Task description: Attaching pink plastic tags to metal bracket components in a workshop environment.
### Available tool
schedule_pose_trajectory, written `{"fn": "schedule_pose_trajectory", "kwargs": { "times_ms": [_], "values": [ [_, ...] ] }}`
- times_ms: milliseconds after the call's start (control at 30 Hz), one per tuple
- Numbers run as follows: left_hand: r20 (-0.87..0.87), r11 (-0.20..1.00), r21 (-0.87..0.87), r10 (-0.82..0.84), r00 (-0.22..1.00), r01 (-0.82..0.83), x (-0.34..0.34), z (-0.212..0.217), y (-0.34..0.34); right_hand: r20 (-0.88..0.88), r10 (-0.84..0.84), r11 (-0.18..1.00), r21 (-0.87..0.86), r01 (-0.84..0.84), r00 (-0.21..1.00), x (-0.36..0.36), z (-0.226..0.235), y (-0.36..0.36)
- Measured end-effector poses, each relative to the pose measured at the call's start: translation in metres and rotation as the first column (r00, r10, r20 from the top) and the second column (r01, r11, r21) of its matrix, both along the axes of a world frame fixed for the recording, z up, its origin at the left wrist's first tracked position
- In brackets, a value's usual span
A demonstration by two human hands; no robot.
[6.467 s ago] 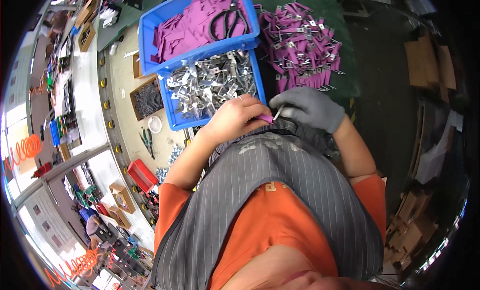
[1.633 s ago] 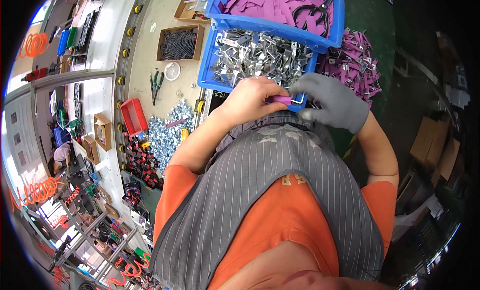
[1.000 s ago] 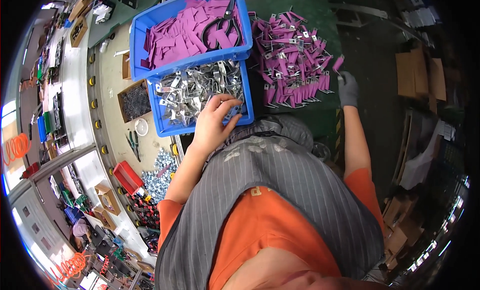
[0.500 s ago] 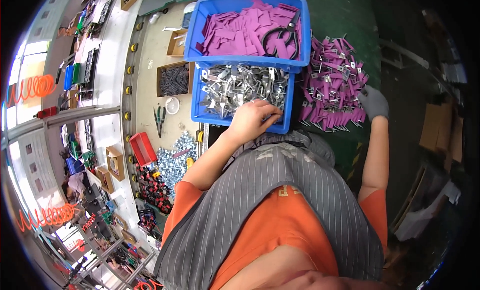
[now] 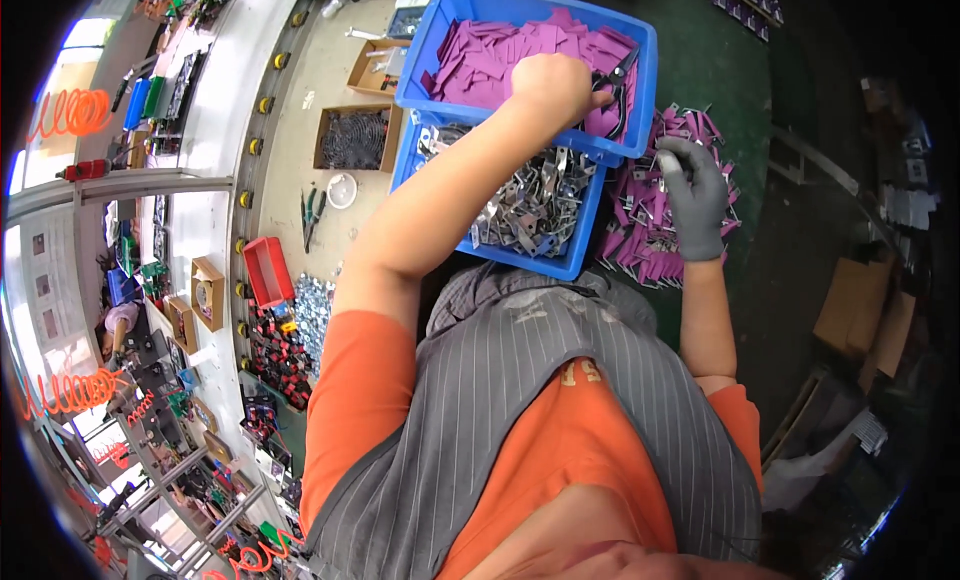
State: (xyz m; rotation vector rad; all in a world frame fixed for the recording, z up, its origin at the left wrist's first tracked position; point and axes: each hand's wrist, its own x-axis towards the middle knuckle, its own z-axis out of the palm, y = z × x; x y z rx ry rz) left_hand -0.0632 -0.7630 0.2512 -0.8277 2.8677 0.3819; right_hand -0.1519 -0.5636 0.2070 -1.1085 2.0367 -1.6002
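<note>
Both hands are out over the bench: the bare left hand (image 5: 548,83) is curled down into the far blue bin (image 5: 640,100), fingers closed among the purple tags (image 5: 490,52) as if pinching one, though what it grips is hidden under the knuckles. Next to it a pair of dark pliers (image 5: 618,85) lies against the bin's right wall. Further right, the gloved right hand (image 5: 690,195) rests on the pile of finished purple pieces (image 5: 650,250) spread on the green mat (image 5: 730,70), fingertips bent on a small metal bit; I cannot tell whether it grips it. Judging by the heaps, a fair batch is already assembled, yet the near blue bin (image 5: 560,265) is heaped with metal clips (image 5: 530,205) and the tag bin looks well stocked, so plenty remains.
</note>
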Motion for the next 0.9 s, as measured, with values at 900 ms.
{"fn": "schedule_pose_trajectory", "kwargs": {
  "times_ms": [900],
  "values": [
    [0.192,-0.502,0.751,0.788,0.586,0.429,0.205,-0.06,0.07,-0.496,0.729,0.637,0.744,-0.202,0.471,0.062,-0.017,-0.058]
  ]
}}
